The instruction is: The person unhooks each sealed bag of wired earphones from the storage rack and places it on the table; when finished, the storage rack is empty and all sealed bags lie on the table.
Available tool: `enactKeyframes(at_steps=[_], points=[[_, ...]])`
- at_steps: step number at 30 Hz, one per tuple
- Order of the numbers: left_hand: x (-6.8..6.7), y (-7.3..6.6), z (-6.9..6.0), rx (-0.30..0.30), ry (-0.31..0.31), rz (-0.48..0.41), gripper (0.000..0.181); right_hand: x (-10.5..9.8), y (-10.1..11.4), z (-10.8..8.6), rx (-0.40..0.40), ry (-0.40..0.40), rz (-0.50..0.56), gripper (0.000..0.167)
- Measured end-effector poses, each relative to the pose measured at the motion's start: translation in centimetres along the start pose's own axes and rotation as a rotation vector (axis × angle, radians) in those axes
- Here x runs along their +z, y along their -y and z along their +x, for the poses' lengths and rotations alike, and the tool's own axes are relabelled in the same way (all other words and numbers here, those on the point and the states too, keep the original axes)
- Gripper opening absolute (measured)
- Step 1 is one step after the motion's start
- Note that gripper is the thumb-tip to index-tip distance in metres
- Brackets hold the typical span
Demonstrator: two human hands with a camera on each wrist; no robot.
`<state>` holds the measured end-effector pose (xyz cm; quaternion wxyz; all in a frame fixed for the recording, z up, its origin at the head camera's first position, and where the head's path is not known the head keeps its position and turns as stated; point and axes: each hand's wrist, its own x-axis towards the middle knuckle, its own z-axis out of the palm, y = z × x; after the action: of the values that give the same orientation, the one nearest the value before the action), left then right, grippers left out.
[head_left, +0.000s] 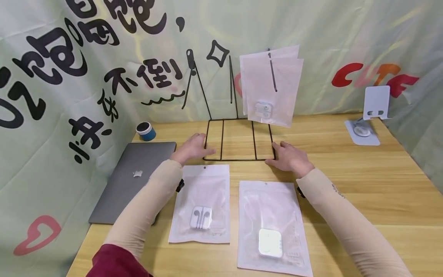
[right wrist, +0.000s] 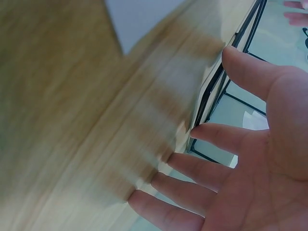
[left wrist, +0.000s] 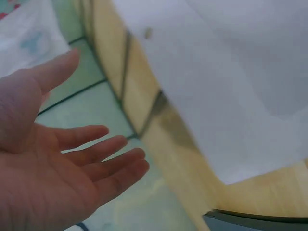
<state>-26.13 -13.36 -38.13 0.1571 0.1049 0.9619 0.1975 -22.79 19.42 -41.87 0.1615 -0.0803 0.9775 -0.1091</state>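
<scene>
A black wire display rack (head_left: 238,160) stands on the table, its base flat and its uprights against the cloth behind. My left hand (head_left: 194,148) is at the rack's left side; its fingers are extended, and the left wrist view shows the palm (left wrist: 48,178) with nothing in it. At the front right corner my right hand (head_left: 290,157) touches the frame with thumb and fingers spread, as its thumb (right wrist: 250,72) shows in the right wrist view. White pouches (head_left: 270,84) hang from the rack's right hook, the front one holding boxed earphones (head_left: 263,110).
Two pouches lie in front: a left pouch (head_left: 204,184) with boxed earphones (head_left: 201,217) and a right pouch (head_left: 266,200) with a white case (head_left: 270,243). A closed laptop (head_left: 138,181) and blue jar (head_left: 146,131) are left; a white phone stand (head_left: 367,130) is right.
</scene>
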Motion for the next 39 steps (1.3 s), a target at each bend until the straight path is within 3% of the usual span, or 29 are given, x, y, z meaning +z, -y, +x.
enactKeyframes(at_steps=[8, 16, 28, 39], points=[[2.4, 0.5, 0.6, -0.017, 0.078, 0.162, 0.046, 0.5, 0.0, -0.1, -0.01, 0.004, -0.006, 0.083], [2.9, 0.2, 0.9, -0.046, 0.045, 0.19, 0.041, 0.6, -0.1, -0.2, -0.009, -0.006, 0.0, 0.083], [2.8, -0.3, 1.8, -0.085, 0.042, 0.235, 0.041, 0.1, -0.2, -0.1, -0.011, -0.006, 0.009, 0.083], [2.7, -0.5, 1.8, -0.089, 0.055, 0.241, 0.04, -0.1, -0.7, -0.1, -0.012, 0.008, 0.051, 0.085]])
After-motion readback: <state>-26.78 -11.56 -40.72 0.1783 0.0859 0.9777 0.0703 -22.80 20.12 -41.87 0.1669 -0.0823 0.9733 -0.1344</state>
